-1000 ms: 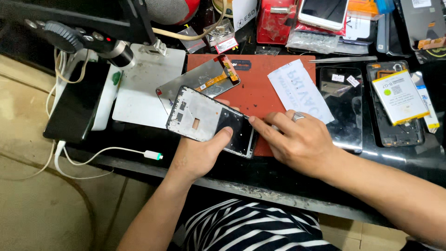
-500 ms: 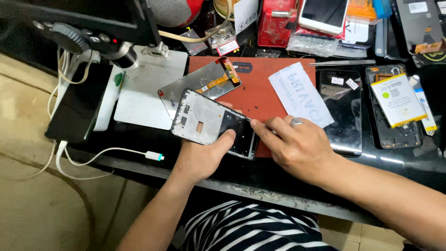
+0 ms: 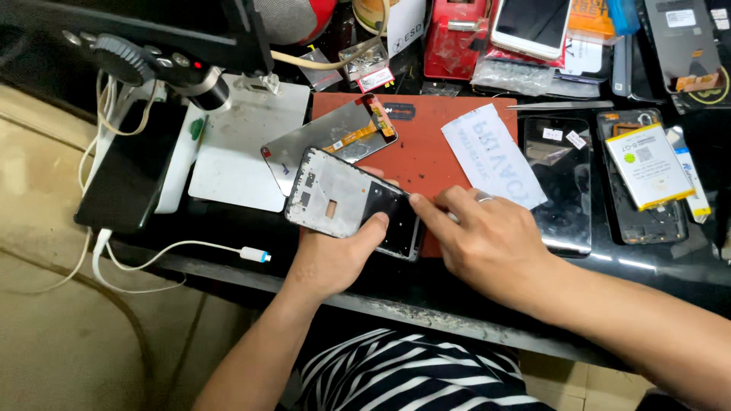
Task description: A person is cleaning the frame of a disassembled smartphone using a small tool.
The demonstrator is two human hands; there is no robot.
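Note:
My left hand (image 3: 335,259) holds an opened phone frame (image 3: 346,202) by its lower edge, thumb on its dark inner half, tilted above the front edge of a red work mat (image 3: 426,144). My right hand (image 3: 487,240), with a ring on one finger, has its fingers pinched together with the tips against the frame's right edge; whether a small tool sits in them is hidden. A removed display panel (image 3: 331,141) with an orange flex cable lies just behind the frame.
A white sheet (image 3: 491,156), a black phone (image 3: 560,183) and a phone with a yellow battery (image 3: 647,171) lie to the right. A white plate (image 3: 247,141), a dark tablet (image 3: 129,179) and a white cable (image 3: 190,247) are at left. Tweezers (image 3: 560,105) and parts fill the back.
The view has shifted slightly. My right hand's fingertips have slid a little along the frame's right edge. My left hand keeps the same hold.

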